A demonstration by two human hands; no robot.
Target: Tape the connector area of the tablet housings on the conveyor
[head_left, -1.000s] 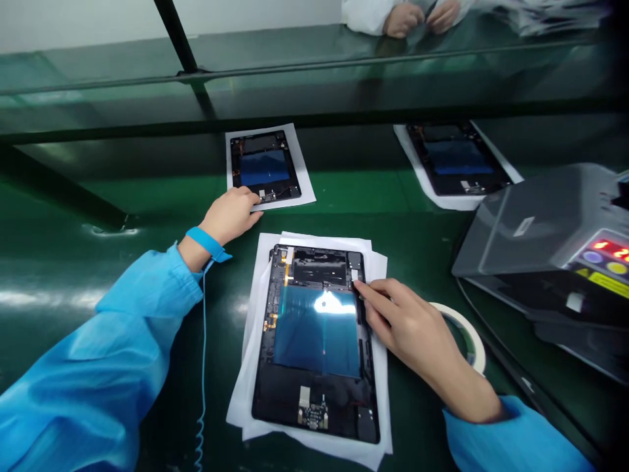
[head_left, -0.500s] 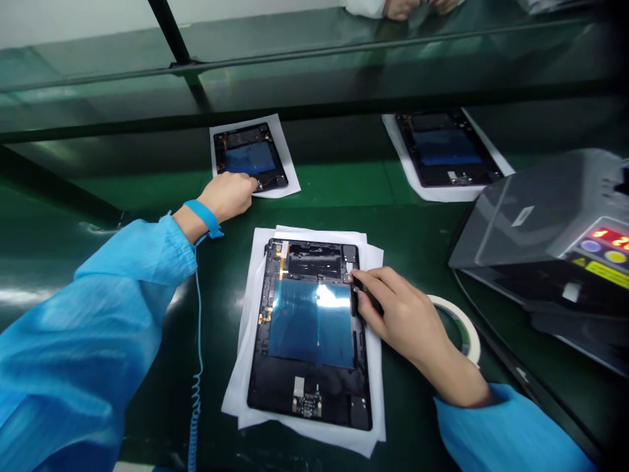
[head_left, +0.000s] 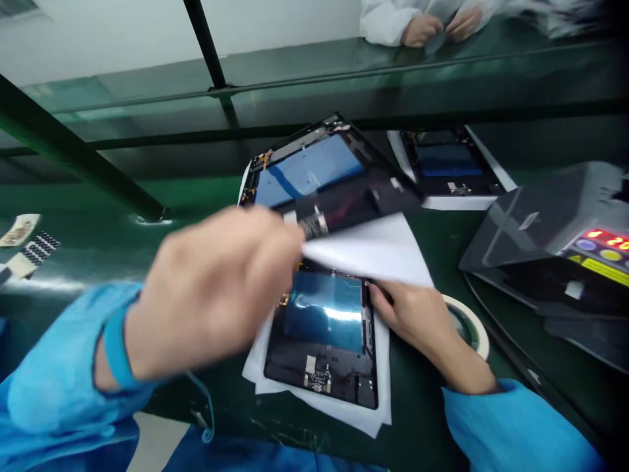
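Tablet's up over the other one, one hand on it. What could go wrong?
The lifted tablet is tilted and held at one end by the left hand, so it could slip and hit the lower tablet beside the right hand. The white sheet under it might slide and drag across that tablet's exposed parts.

The left hand (head_left: 211, 295) is too blurred to show its hold on the raised tablet housing (head_left: 314, 170); below that housing, a white sheet (head_left: 368, 252) hides the top of a second tablet housing (head_left: 322, 334).
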